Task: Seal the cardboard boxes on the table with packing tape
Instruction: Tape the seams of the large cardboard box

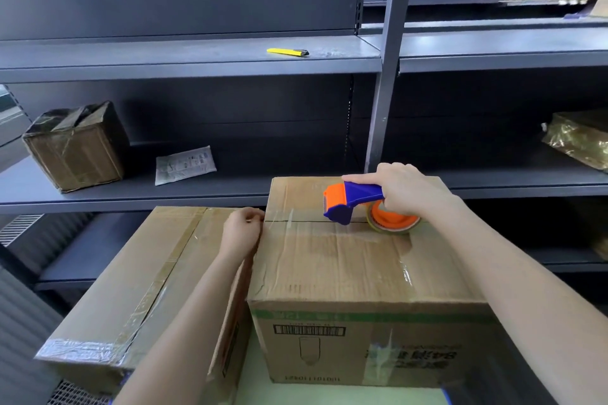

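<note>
Cardboard boxes side by side, dispenser on the right one

Already taped, the low box lies left. The left hand, fingers curled, touches the top left edge of the taller box at its seam; what it holds, I cannot tell. The blue-and-orange tape dispenser rests on that seam, gripped by the right hand.

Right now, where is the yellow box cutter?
In the head view the yellow box cutter lies on the upper grey shelf, left of the upright post, above and behind the box being taped.
</note>
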{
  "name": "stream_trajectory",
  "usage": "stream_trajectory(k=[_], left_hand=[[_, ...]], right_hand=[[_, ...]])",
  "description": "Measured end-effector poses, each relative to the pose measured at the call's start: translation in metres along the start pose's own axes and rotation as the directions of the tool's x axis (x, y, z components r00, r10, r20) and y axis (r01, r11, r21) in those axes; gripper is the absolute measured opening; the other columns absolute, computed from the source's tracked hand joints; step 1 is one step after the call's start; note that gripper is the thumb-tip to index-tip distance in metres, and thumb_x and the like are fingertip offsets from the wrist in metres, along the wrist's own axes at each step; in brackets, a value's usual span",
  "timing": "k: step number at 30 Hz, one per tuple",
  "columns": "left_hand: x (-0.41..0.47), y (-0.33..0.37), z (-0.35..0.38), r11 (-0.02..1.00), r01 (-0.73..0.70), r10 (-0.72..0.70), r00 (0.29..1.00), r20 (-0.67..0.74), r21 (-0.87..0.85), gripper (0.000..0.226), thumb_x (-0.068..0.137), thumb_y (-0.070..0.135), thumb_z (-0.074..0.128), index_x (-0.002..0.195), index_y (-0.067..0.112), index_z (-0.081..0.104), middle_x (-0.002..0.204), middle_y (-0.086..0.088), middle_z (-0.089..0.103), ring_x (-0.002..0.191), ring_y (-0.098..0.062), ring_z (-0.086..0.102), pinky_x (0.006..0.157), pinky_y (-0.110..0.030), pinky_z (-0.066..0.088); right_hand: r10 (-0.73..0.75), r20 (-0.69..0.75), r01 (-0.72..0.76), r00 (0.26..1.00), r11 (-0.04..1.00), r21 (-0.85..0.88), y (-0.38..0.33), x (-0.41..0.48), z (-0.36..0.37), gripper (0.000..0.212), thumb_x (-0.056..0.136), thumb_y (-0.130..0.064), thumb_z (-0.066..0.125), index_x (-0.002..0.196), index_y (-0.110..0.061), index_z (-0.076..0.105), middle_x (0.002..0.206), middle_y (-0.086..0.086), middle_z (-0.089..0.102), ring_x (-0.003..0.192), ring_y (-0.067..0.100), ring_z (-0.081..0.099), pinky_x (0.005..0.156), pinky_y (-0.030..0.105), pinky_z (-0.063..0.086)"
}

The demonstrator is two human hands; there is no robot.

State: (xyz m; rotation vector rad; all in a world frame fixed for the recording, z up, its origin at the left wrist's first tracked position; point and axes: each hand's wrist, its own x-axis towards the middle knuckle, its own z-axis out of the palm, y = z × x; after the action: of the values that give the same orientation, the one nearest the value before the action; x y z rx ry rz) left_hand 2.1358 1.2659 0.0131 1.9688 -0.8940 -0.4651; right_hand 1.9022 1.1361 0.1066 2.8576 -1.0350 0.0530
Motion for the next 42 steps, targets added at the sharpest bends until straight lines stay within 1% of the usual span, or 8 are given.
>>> stream_trajectory(k=[4,7,10,19,24,30,37,42], left_hand=[[-0.019,0.041,0.005,0.939,-0.253,0.216,0.961,0.171,0.233,0.041,0.097,0.017,0.039,0.136,0.013,0.049,0.137,-0.005,0.051,0.126,-0.023,0.045,0.101,-0.029,0.035],[-0.034,0.045,0.027,0.666,-0.434,0.269,0.898,0.347,0.606,0.055,0.099,0.04,0.03,0.144,0.008,0.032,0.154,-0.007,0.025,0.144,-0.021,0.013,0.118,-0.042,0.003],[-0.041,0.037,0.038,0.543,-0.437,0.211,0.897,0.388,0.717,0.075,0.095,0.06,0.016,0.151,0.012,0.003,0.159,-0.004,0.001,0.146,-0.018,-0.004,0.119,-0.039,-0.003],[-0.046,0.047,0.041,0.546,-0.465,0.205,0.881,0.427,0.697,0.08,0.094,0.062,0.021,0.151,0.01,0.0,0.159,-0.008,-0.003,0.146,-0.02,-0.007,0.119,-0.038,-0.003],[-0.051,0.045,0.05,0.542,-0.488,0.225,0.868,0.442,0.684,0.106,0.072,0.086,0.015,0.152,0.018,-0.001,0.159,-0.001,-0.002,0.146,-0.02,-0.008,0.118,-0.045,-0.003],[-0.048,0.042,0.05,0.528,-0.498,0.258,0.866,0.43,0.688,0.112,0.064,0.087,0.005,0.152,0.019,-0.004,0.159,0.0,-0.002,0.146,-0.019,-0.008,0.118,-0.044,-0.004],[-0.051,0.043,0.049,0.529,-0.51,0.253,0.858,0.447,0.679,0.101,0.07,0.086,0.011,0.151,0.028,-0.005,0.159,-0.003,-0.003,0.146,-0.021,-0.007,0.118,-0.043,-0.004],[-0.053,0.046,0.045,0.544,-0.5,0.246,0.863,0.441,0.674,0.095,0.075,0.083,0.019,0.151,0.03,-0.004,0.159,0.0,-0.004,0.146,-0.017,-0.007,0.119,-0.038,-0.004]], right_hand=[[-0.005,-0.047,0.005,0.999,1.0,0.007,0.005,0.001,0.005,0.07,0.089,-0.021,0.053,0.143,-0.049,0.017,0.092,-0.003,0.041,0.087,0.015,0.043,0.071,0.027,0.03],[-0.01,-0.055,0.011,0.998,1.0,0.013,0.004,0.0,0.005,0.07,0.089,-0.02,0.052,0.143,-0.05,0.017,0.093,-0.002,0.042,0.088,0.017,0.045,0.071,0.027,0.031],[-0.03,-0.063,0.03,0.998,1.0,0.0,0.001,0.0,0.006,0.07,0.09,-0.02,0.052,0.143,-0.049,0.018,0.093,-0.002,0.04,0.088,0.016,0.042,0.073,0.028,0.033],[-0.021,-0.063,0.02,0.998,1.0,-0.008,0.001,0.001,0.007,0.072,0.089,-0.024,0.056,0.144,-0.046,0.016,0.096,-0.002,0.042,0.087,0.015,0.042,0.071,0.027,0.034],[-0.019,-0.04,0.017,0.999,0.998,-0.055,0.0,0.004,0.008,0.076,0.088,-0.026,0.058,0.146,-0.045,0.011,0.111,0.002,0.049,0.092,0.014,0.043,0.07,0.026,0.034],[-0.019,-0.027,0.018,0.999,0.999,-0.034,0.003,0.005,0.007,0.074,0.09,-0.024,0.055,0.145,-0.048,0.011,0.106,-0.001,0.048,0.091,0.013,0.046,0.068,0.024,0.033],[-0.049,-0.028,0.049,0.998,0.999,0.003,0.006,0.002,0.003,0.069,0.093,-0.02,0.049,0.143,-0.051,0.013,0.096,-0.003,0.041,0.087,0.014,0.045,0.065,0.024,0.03],[-0.088,0.008,0.088,0.996,0.996,0.027,0.011,0.003,0.004,0.069,0.091,-0.026,0.055,0.143,-0.049,0.016,0.1,-0.002,0.043,0.093,0.015,0.049,0.071,0.026,0.041]])
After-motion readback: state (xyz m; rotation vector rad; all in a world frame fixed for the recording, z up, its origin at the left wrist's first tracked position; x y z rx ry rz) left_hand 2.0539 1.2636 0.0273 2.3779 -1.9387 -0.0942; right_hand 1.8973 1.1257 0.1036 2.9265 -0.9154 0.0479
